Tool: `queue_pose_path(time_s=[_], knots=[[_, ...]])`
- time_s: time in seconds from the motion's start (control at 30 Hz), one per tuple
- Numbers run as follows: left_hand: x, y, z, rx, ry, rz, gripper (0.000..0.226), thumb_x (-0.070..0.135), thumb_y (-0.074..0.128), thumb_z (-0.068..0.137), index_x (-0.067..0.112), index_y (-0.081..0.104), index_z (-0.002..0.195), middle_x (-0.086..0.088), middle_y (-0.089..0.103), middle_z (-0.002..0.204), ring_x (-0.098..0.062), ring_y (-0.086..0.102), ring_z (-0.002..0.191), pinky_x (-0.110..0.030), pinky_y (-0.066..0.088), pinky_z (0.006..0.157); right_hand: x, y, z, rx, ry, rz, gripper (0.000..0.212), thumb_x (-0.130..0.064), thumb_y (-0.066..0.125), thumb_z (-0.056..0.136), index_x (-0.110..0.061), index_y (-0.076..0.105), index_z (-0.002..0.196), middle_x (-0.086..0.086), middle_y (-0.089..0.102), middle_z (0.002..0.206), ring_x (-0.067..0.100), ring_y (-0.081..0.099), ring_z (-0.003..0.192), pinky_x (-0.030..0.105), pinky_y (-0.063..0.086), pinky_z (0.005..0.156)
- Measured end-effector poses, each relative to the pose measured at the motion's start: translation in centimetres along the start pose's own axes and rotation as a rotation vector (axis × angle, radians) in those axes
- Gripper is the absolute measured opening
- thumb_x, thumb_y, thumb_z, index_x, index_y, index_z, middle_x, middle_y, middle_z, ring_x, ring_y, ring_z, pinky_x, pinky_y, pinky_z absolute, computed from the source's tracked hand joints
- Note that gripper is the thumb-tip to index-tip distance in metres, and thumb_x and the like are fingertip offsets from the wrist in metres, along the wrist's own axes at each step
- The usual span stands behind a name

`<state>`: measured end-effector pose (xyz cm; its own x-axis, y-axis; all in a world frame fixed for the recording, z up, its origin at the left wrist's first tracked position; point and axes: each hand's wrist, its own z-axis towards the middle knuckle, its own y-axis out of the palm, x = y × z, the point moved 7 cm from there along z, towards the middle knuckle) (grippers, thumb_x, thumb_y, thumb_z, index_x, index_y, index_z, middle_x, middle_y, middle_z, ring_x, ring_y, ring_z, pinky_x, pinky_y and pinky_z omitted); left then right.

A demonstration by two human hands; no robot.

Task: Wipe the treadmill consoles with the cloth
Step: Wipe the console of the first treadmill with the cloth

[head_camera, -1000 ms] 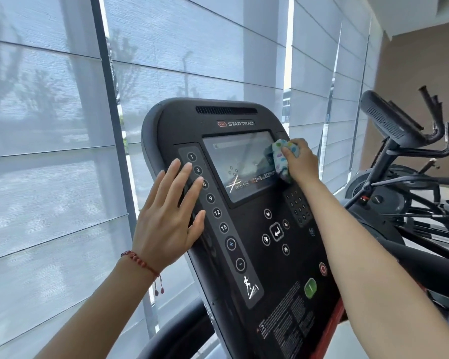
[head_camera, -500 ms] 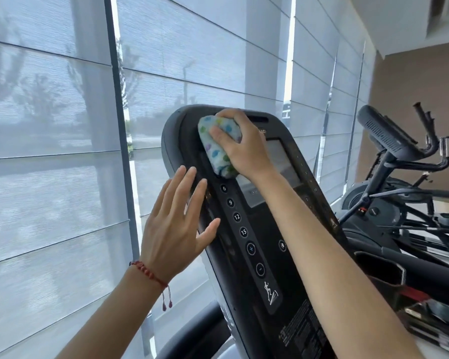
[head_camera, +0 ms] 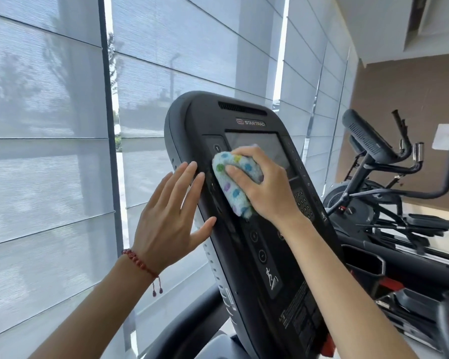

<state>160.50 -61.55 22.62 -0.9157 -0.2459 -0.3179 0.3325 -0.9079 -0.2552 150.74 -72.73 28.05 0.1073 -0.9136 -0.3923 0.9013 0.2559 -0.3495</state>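
Observation:
A black treadmill console [head_camera: 249, 117] with a screen and a column of round buttons stands tilted in the middle of the head view. My right hand [head_camera: 267, 187] grips a bunched white cloth with coloured dots [head_camera: 231, 182] and presses it on the console's left button strip, beside the screen's lower left corner. My left hand [head_camera: 170, 216] lies flat and open against the console's left edge, fingers spread, a red bracelet on the wrist. The cloth and hand hide part of the screen and several buttons.
Grey window blinds [head_camera: 49, 151] fill the left and back. To the right stands another black exercise machine [head_camera: 373, 156] with handlebars. A black tray with red parts [head_camera: 389, 286] lies at the lower right, below the console.
My right hand has carried the cloth from the console's top left corner down onto the left button strip. My left hand stays on the console's left edge.

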Motion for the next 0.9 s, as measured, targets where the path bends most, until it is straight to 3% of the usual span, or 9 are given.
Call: queue_pose_path(time_s=[0.07, 0.23, 0.53, 0.73, 0.9], knots=[[0.1, -0.2, 0.0, -0.009, -0.013, 0.01, 0.061, 0.042, 0.041, 0.094, -0.007, 0.044, 0.129, -0.027, 0.043, 0.136, -0.036, 0.037, 0.129, -0.048, 0.034, 0.104, -0.4, 0.2, 2.9, 0.046, 0.012, -0.017, 0.021, -0.032, 0.064, 0.085, -0.019, 0.06, 0.101, -0.02, 0.058, 0.086, -0.013, 0.055, 0.074, 0.0, 0.039, 0.066], [0.6, -0.6, -0.6, -0.033, -0.044, 0.032, 0.061, 0.041, 0.044, 0.093, -0.008, 0.047, 0.128, -0.027, 0.046, 0.134, -0.037, 0.039, 0.127, -0.047, 0.035, 0.104, -0.8, 1.0, 6.1, 0.074, 0.025, -0.015, 0.022, -0.032, 0.062, 0.087, -0.017, 0.06, 0.103, -0.012, 0.06, 0.09, 0.002, 0.055, 0.077, 0.0, 0.038, 0.064], [2.3, -0.9, -1.8, -0.097, -0.03, 0.047, 0.061, 0.042, 0.045, 0.091, -0.005, 0.046, 0.128, -0.026, 0.046, 0.134, -0.036, 0.038, 0.128, -0.045, 0.03, 0.107, 1.4, -0.4, -4.5, 0.011, 0.045, 0.049, 0.024, -0.031, 0.062, 0.086, -0.017, 0.059, 0.105, -0.017, 0.06, 0.087, -0.009, 0.06, 0.077, 0.004, 0.044, 0.065], [3.9, -0.9, -1.4, -0.12, 0.009, 0.044, 0.058, 0.041, 0.047, 0.09, -0.003, 0.049, 0.128, -0.025, 0.045, 0.136, -0.035, 0.036, 0.13, -0.047, 0.03, 0.107, 2.9, -1.3, -9.4, 0.022, 0.099, 0.103, 0.035, -0.044, 0.057, 0.082, -0.022, 0.059, 0.108, -0.018, 0.061, 0.092, 0.0, 0.062, 0.089, 0.007, 0.048, 0.071], [5.0, -0.8, -1.2, -0.15, 0.064, 0.042, 0.055, 0.04, 0.047, 0.09, -0.002, 0.054, 0.125, -0.024, 0.046, 0.135, -0.035, 0.036, 0.13, -0.049, 0.029, 0.107, 4.0, -1.6, -8.8, 0.045, 0.134, 0.117, 0.026, -0.034, 0.062, 0.086, -0.019, 0.061, 0.106, -0.013, 0.063, 0.092, 0.002, 0.063, 0.085, 0.011, 0.049, 0.074]])
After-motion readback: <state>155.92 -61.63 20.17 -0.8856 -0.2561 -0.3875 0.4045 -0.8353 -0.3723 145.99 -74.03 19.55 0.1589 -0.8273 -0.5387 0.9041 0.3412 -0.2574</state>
